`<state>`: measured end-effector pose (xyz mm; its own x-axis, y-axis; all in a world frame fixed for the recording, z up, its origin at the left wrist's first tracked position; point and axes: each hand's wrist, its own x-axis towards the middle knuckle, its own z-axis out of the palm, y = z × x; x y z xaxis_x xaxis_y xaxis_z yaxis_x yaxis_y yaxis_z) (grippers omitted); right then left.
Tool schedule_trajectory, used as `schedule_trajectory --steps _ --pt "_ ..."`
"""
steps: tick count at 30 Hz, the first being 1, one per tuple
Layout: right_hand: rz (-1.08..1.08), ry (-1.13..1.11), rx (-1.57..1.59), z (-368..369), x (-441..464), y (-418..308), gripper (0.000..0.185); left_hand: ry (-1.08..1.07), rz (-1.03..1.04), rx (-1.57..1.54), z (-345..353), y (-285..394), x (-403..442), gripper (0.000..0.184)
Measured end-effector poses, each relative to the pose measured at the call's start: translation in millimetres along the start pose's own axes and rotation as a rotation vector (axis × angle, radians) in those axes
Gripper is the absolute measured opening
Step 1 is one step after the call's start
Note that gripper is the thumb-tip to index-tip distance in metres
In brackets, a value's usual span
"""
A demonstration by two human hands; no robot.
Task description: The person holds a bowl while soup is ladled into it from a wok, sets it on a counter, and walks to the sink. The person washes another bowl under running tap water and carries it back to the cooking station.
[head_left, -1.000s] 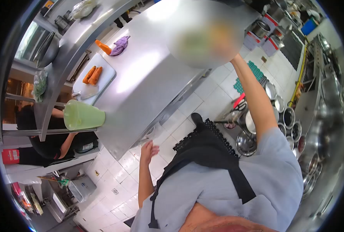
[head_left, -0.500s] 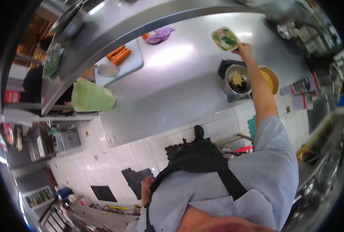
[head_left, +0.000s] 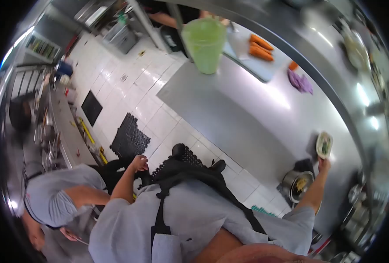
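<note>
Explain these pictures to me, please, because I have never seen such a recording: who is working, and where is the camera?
There is no machine: a person works with two bare hands. One camera, worn on the head, looks forward and down, so the wearer's grey shirt shows at the bottom. The right hand holds a small food container over the metal table; the left hand hangs aside and appears empty. On the table are a green pitcher, a cutting board with carrots, a purple cloth and a pot.

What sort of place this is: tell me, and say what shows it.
Probably a commercial kitchen: a long steel counter, carrots on a cutting board, and a food container in the right hand.
</note>
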<state>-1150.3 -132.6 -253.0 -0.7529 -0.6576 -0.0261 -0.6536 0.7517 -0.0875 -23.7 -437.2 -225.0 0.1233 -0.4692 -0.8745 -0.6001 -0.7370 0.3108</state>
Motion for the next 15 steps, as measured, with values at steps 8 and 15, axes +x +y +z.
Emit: schedule_trajectory --steps 8,15 --pt "0.433 0.448 1.010 -91.5 -36.5 -122.0 0.031 -0.092 -0.007 -0.192 -88.3 -12.6 39.6 0.044" --pt "0.144 -0.553 1.342 -136.7 -241.5 -593.4 0.042 0.038 0.409 -0.237 -203.0 123.4 97.2 0.051"
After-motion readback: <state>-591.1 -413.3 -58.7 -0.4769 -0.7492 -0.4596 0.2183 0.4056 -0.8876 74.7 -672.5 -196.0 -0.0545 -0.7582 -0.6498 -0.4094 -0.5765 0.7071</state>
